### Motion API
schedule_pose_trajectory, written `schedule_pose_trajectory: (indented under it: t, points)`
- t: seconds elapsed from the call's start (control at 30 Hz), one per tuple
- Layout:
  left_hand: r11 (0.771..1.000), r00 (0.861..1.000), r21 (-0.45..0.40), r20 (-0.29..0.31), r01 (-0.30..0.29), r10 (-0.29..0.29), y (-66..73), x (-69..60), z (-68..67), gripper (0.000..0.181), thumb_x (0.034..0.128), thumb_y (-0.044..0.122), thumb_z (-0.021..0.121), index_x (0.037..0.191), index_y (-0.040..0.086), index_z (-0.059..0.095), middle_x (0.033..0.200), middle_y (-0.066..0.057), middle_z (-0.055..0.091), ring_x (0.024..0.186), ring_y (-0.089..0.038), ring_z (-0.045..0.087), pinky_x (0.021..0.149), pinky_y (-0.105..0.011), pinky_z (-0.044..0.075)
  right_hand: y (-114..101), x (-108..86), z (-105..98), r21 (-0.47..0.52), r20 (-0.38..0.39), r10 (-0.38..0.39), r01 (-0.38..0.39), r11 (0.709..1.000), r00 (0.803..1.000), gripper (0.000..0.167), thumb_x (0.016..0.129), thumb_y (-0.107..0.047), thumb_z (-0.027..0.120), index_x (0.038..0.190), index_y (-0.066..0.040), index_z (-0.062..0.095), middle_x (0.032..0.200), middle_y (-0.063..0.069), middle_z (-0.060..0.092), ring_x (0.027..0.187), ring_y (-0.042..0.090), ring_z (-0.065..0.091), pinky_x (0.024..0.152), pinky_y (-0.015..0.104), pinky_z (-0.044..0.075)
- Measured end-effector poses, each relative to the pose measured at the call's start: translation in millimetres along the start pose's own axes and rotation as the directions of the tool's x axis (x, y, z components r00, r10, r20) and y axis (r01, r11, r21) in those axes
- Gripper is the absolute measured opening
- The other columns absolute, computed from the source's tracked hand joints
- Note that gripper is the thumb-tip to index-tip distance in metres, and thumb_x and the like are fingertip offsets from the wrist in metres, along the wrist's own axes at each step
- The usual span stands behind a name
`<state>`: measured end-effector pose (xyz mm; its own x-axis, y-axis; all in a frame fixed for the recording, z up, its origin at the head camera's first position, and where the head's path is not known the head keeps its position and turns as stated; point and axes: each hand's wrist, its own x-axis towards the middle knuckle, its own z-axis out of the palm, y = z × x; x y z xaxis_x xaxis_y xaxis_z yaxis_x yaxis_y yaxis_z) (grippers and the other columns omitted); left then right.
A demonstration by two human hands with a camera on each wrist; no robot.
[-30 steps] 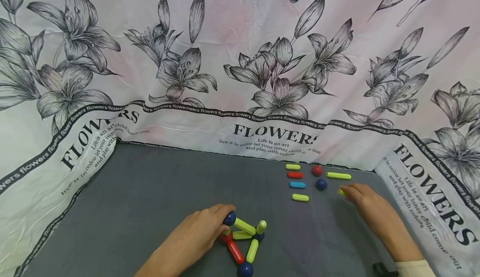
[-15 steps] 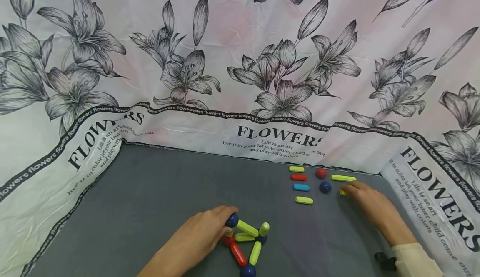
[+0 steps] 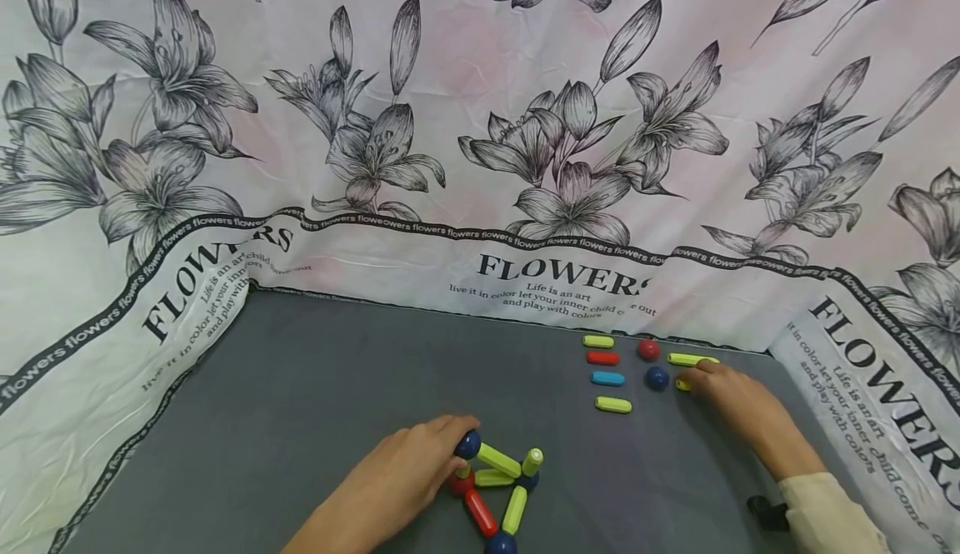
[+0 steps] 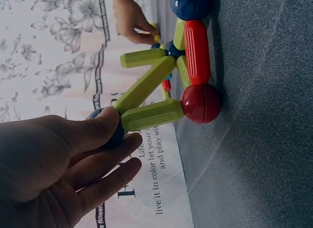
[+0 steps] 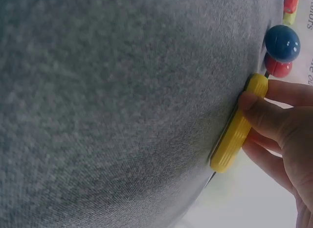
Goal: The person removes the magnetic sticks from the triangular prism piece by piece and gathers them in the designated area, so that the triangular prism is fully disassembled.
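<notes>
The right hand (image 3: 731,396) pinches a yellow rod (image 5: 234,132), long axis crosswise to the grip, well rightward of the frame (image 3: 481,512) whose raised blue ball (image 3: 468,444) the left hand (image 3: 401,466) grips.

Left hand (image 3: 408,462): back uppermost in head view; thumb (image 4: 95,129) and fingers set in a pinching grip, two fingers (image 4: 115,180) showing slightly apart below the thumb.
Left forearm (image 3: 337,516): bare, slanting inward from the lower edge.
Right hand (image 3: 727,391): farther forward, well apart from the left; right thumb (image 5: 266,115) opposed to the index finger (image 5: 291,92) in a pinch, other fingers gently bent.
Right forearm (image 3: 780,446): slanting inward, bare above a cream sleeve (image 3: 828,512).
</notes>
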<state>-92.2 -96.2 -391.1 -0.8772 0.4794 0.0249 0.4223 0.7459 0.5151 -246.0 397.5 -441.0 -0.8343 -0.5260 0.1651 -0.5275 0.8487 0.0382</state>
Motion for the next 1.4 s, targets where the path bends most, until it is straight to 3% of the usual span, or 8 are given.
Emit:
schedule_pose_trajectory:
  t: [0.53,0.63,0.7,0.8,0.93,1.07,1.17,1.4]
  points:
    - [0.999,0.999,-0.018,-0.01,-0.033,0.033,0.7,-0.2,0.4,0.037,0.1007,0.02,0.074,0.135,0.012,0.063,0.116,0.006,0.068,0.085,0.0,0.06,0.079,-0.031,0.059,-4,-3.2,-4,0.032,0.033,0.072,-0.073,0.997,0.997,0.044,0.086,0.001,0.083,0.126,-0.017,0.077,0.126,0.012,0.072,0.107,0.035,0.072,0.082,0.057,0.059]
    - [0.999,1.0,-0.019,0.0,-0.028,0.028,1.5,0.9,0.7,0.038,0.101,0.02,0.073,0.136,0.013,0.062,0.118,0.005,0.068,0.086,0.0,0.061,0.079,-0.031,0.059,-17,-4.4,-12,0.007,-0.048,0.007,-0.006,1.0,0.999,0.043,0.082,-0.003,0.088,0.122,-0.015,0.077,0.123,0.012,0.072,0.106,0.036,0.072,0.076,0.055,0.06]
    - [0.999,1.0,-0.017,-0.001,-0.029,0.029,1.6,0.7,1.2,0.038,0.1012,0.02,0.073,0.137,0.012,0.062,0.121,0.003,0.069,0.088,-0.001,0.062,0.079,-0.032,0.059,-31,-3.9,-19,-0.006,-0.141,-0.077,0.077,0.997,0.987,0.042,0.078,-0.005,0.091,0.117,-0.013,0.078,0.116,0.01,0.073,0.1,0.033,0.073,0.071,0.051,0.06]
    - [1.0,1.0,-0.015,0.008,-0.008,0.008,1.4,0.3,1.5,0.039,0.1025,0.021,0.071,0.139,0.012,0.062,0.126,0.001,0.069,0.092,-0.002,0.064,0.083,-0.034,0.06,-60,-2.7,-31,-0.026,-0.253,-0.206,0.206,0.978,0.945,0.022,0.1,-0.029,0.077,0.114,-0.012,0.078,0.109,0.004,0.072,0.092,0.023,0.073,0.068,0.042,0.06]
    - [1.0,1.0,-0.011,0.015,0.006,-0.006,0.1,0.7,2.0,0.039,0.1033,0.022,0.07,0.14,0.012,0.061,0.129,-0.001,0.069,0.093,-0.002,0.065,0.084,-0.035,0.06,-105,-4.0,-44,0.019,-0.279,-0.266,0.282,0.959,0.923,0.059,0.112,-0.053,0.028,0.123,-0.019,0.075,0.114,-0.006,0.069,0.094,0.012,0.071,0.071,0.034,0.059]
    - [1.0,1.0,-0.015,0.019,0.001,-0.001,0.3,1.5,2.5,0.039,0.1034,0.022,0.07,0.14,0.012,0.061,0.127,-0.002,0.069,0.091,-0.002,0.065,0.082,-0.035,0.06,-151,-11.4,-48,0.143,-0.25,-0.278,0.319,0.937,0.927,0.031,0.106,-0.041,0.065,0.135,-0.031,0.069,0.126,-0.014,0.066,0.106,0.006,0.07,0.08,0.027,0.059]
    - [1.0,1.0,-0.02,0.016,-0.004,0.005,0.1,1.4,3.4,0.039,0.103,0.021,0.071,0.14,0.013,0.061,0.127,-0.001,0.069,0.091,-0.002,0.064,0.081,-0.034,0.06,-182,-16.9,-47,0.233,-0.213,-0.311,0.358,0.904,0.926,0.063,0.09,-0.02,0.088,0.145,-0.033,0.061,0.134,-0.016,0.063,0.112,0.003,0.067,0.086,0.021,0.056]
    - [1.0,1.0,-0.024,-0.017,-0.017,0.016,-1.4,-1.7,4.4,0.037,0.1028,0.021,0.071,0.138,0.013,0.061,0.124,0.002,0.068,0.087,-0.002,0.062,0.079,-0.034,0.059,-221,-18.1,-49,0.174,-0.176,-0.454,0.482,0.859,0.873,0.052,0.106,-0.03,0.069,0.154,-0.024,0.053,0.156,-0.011,0.051,0.138,0.01,0.054,0.105,0.029,0.051]
